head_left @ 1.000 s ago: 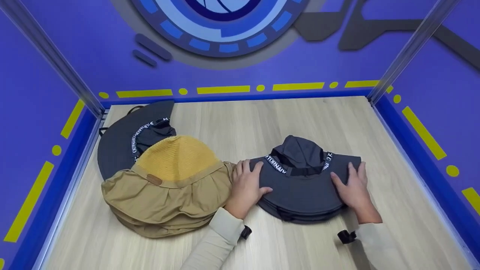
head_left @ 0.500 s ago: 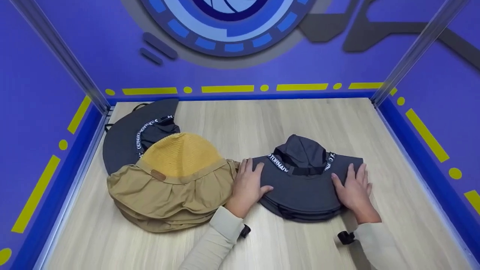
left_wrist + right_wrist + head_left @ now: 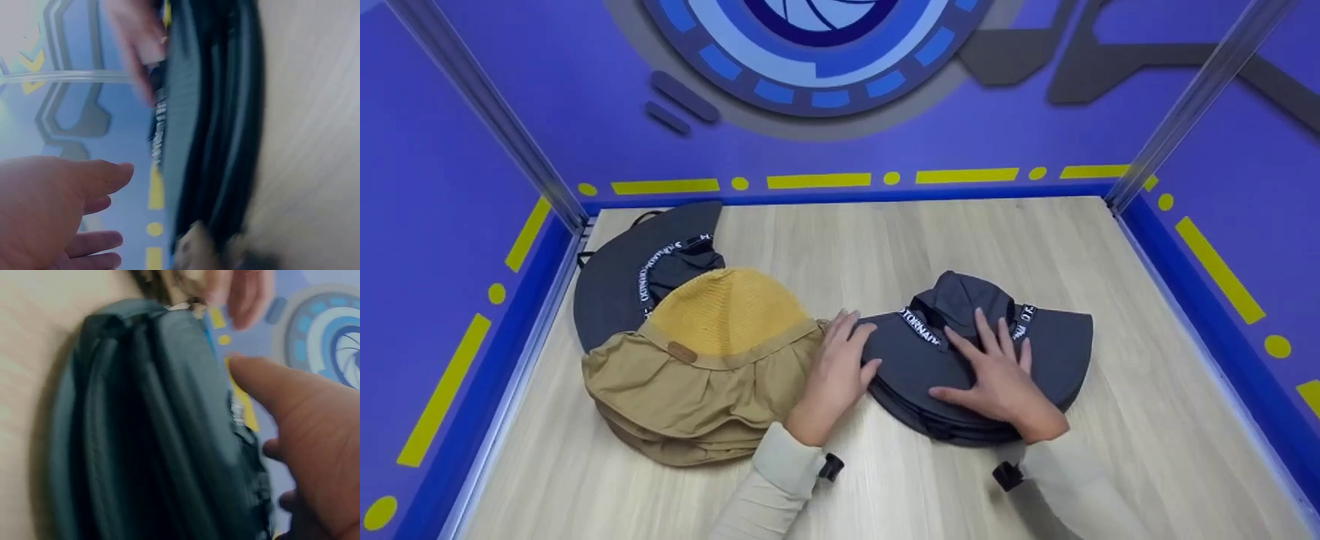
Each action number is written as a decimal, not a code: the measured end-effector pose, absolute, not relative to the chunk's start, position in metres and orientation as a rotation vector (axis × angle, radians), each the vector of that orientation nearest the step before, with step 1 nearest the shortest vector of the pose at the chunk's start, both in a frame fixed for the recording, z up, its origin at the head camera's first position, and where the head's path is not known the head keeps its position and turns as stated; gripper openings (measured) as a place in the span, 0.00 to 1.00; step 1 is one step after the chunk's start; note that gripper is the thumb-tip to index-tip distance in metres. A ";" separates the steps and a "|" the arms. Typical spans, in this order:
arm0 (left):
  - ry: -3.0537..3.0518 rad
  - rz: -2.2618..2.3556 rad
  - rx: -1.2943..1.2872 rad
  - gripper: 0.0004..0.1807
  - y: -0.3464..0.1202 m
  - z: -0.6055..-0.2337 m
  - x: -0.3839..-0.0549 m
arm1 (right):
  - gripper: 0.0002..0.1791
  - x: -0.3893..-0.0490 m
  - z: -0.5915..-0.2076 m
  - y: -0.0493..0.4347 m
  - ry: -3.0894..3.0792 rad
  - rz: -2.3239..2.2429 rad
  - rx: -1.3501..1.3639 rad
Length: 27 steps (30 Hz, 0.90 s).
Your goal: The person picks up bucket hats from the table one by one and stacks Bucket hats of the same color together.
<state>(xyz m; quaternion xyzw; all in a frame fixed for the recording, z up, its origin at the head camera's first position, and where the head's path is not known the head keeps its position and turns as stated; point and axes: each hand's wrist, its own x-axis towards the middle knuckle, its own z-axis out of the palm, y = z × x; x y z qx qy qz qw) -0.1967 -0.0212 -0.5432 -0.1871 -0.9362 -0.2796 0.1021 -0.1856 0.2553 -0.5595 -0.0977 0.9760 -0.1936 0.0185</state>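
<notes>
A stack of dark grey wide-brimmed sun hats (image 3: 911, 379) lies on the right half of the table, its crown toward the back and white lettering on the band. My right hand (image 3: 1001, 379) is over the stack with fingers spread across the brim and toward the crown. My left hand (image 3: 829, 379) is between this stack and the tan hats, fingers extended, fingertips right at the brim's left corner. In the left wrist view, the layered brim edges (image 3: 225, 112) stand beside that hand's thumb. Tan hats (image 3: 697, 409) with a yellow knitted crown (image 3: 727, 319) are stacked to the left.
Another dark grey hat (image 3: 607, 289) lies behind the tan stack at the back left, partly covered by it. The wooden table (image 3: 840, 240) is bounded by a blue back wall (image 3: 825, 157) and side walls with metal corner posts.
My right hand has left the right edge of the grey brim and moved left over the stack. My left hand has shifted slightly left, off the brim's top. The hats lie about as before.
</notes>
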 end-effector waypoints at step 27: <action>-3.309 -0.598 0.192 0.38 -0.318 -0.456 -0.290 | 0.61 -0.185 -0.587 0.245 2.998 -0.482 -0.175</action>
